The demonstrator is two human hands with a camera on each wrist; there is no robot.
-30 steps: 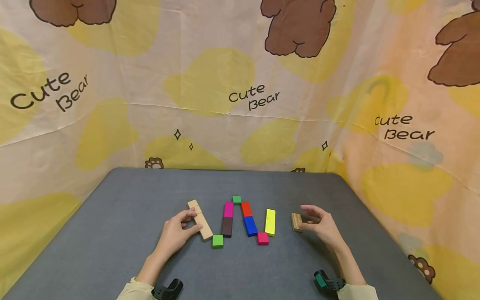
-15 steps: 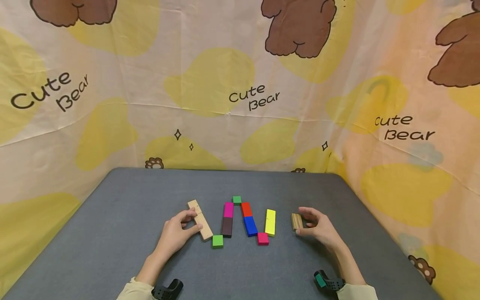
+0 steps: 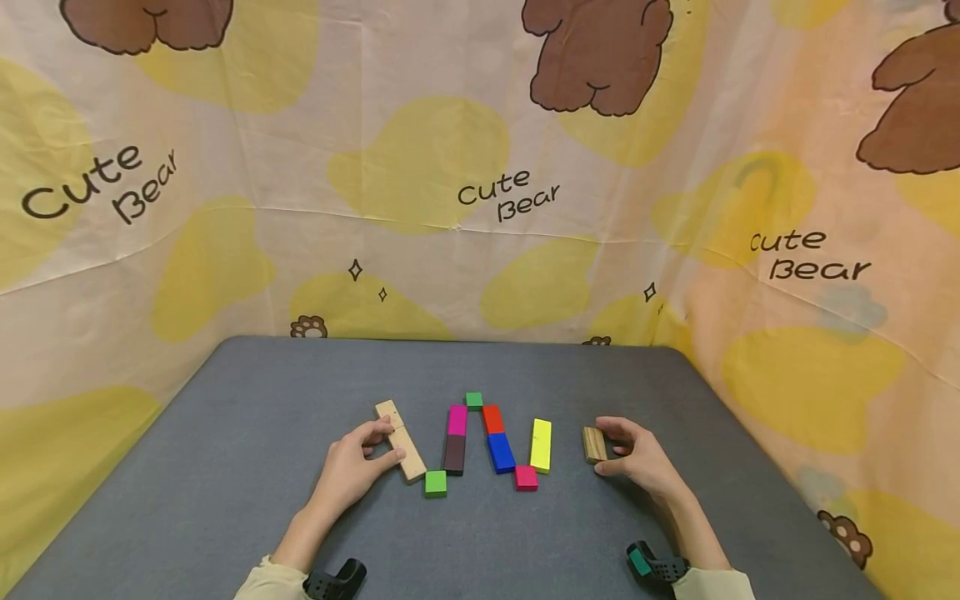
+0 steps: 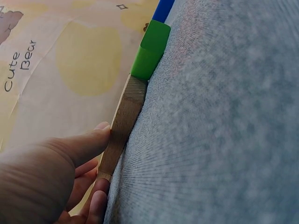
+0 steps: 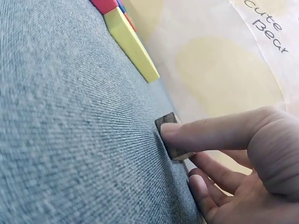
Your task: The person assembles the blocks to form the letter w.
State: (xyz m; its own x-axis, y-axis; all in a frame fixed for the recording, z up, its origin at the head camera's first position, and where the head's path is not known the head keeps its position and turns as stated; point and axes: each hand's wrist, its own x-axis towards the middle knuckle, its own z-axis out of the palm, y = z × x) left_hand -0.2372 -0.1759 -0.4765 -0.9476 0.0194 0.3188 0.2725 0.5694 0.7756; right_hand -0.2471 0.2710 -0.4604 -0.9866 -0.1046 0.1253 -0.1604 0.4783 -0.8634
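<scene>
On the left, two plain wooden blocks (image 3: pixel 406 452) lie end to end in a slanting line. My left hand (image 3: pixel 351 467) rests against their left side, thumb touching the longer block (image 4: pixel 122 121) and fingertips beside the shorter one. To the right, my right hand (image 3: pixel 645 460) pinches a short striped wooden block (image 3: pixel 594 446), thumb at its near end and index finger at its far end. In the right wrist view the thumb covers part of that wooden block (image 5: pixel 167 122), which sits on the table.
A zigzag of coloured blocks runs between the hands: light green (image 3: pixel 436 484), dark brown (image 3: pixel 454 454), magenta (image 3: pixel 457 419), green (image 3: pixel 474 401), red (image 3: pixel 492 418), blue (image 3: pixel 501 453), pink (image 3: pixel 526 477) and yellow (image 3: pixel 540 446). A patterned curtain (image 3: pixel 420 183) hangs behind the grey table (image 3: pixel 480 550).
My right hand has shifted slightly toward me, its thumb sliding from the striped wooden block's side to its near end. My left hand and the coloured blocks have stayed put.
</scene>
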